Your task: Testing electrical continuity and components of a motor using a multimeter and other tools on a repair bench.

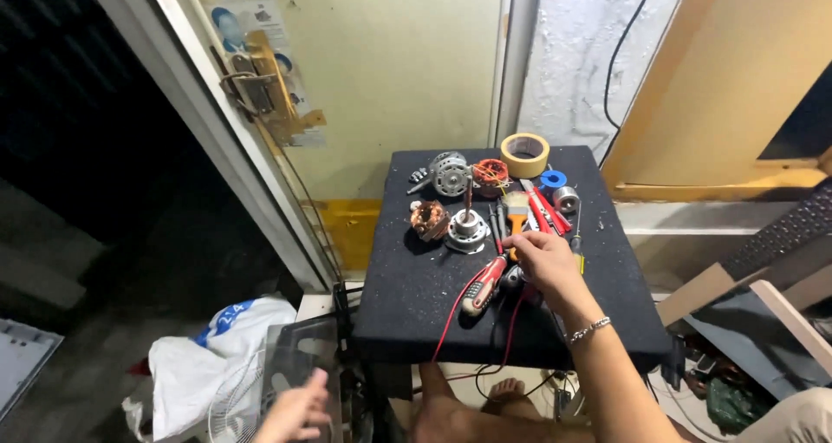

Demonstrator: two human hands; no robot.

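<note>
Low at the frame's edge, the left hand (295,413) is laid half-curled on a clear fan cover (290,361). Tools on the black table (416,296) are being sorted; the right hand (542,261), fingers bent, is reaching among the screwdrivers (485,283), so a firm pinch is likely needed.

The rear half of the counter (407,296) is crowded by motor parts (451,174), a tape roll (524,154) and tools (542,209); open black surface is left along its front-left

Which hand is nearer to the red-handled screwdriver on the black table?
Right. The right hand rests beside the red-handled screwdriver; the left hand is far below-left, off the black table.
</note>
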